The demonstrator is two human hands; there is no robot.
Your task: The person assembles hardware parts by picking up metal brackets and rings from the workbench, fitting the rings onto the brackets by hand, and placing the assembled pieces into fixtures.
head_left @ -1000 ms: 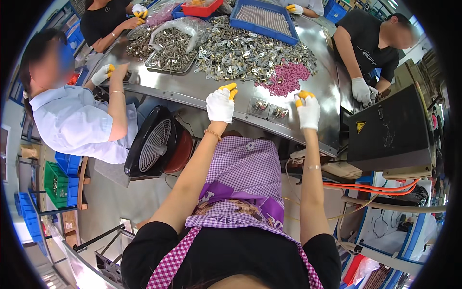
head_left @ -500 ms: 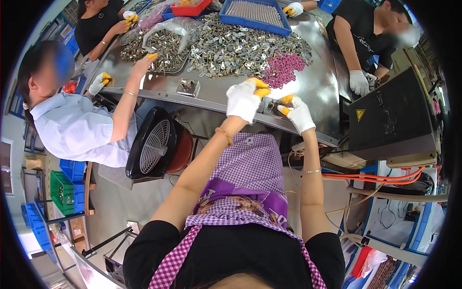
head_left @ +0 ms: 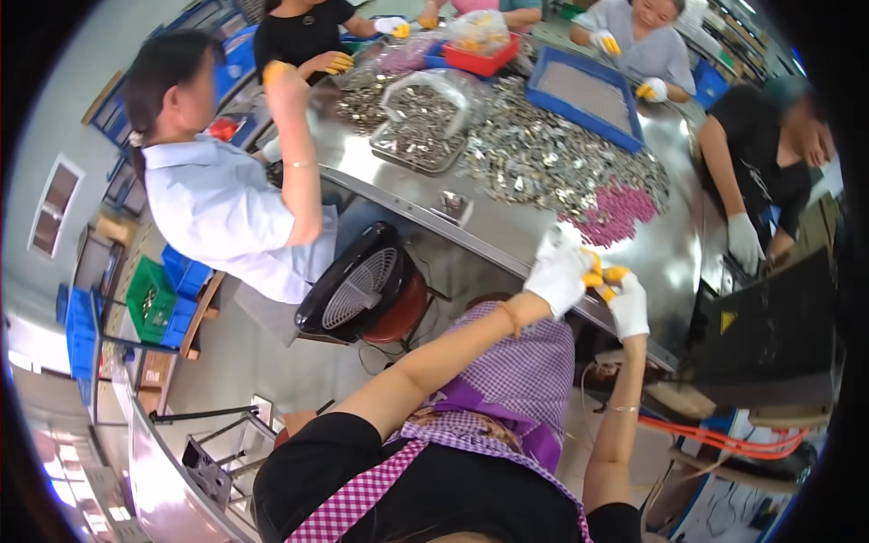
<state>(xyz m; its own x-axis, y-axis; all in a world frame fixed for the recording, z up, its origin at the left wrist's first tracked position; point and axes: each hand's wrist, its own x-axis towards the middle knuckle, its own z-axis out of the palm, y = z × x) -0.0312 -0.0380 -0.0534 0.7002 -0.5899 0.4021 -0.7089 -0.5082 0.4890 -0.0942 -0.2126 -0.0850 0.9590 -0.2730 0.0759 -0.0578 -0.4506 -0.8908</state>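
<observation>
Both my hands wear white gloves with yellow fingertips and meet at the near edge of the metal table [head_left: 376,172]. The fingers of my left hand [head_left: 559,279] are bent and drawn together, pointing at the other hand. My right hand [head_left: 628,306] has thumb and fingers pinched close beside them. Whatever lies between the fingertips is too small and blurred to make out. Just beyond my hands lies a pile of pink-purple rings [head_left: 620,215]. It touches a broad heap of small metal parts [head_left: 534,172].
A blue tray [head_left: 541,101] of small parts and a red bin [head_left: 480,61] sit farther back. Left of the heap is a metal tray [head_left: 385,145] with a plastic bag. A small metal block [head_left: 451,206] stands near the edge. A fan [head_left: 358,281] and several co-workers surround the table.
The whole view has swung, so the table sits farther right. My hands have drawn together at the table edge. The left co-worker's gloved hand has risen from the table toward head height.
</observation>
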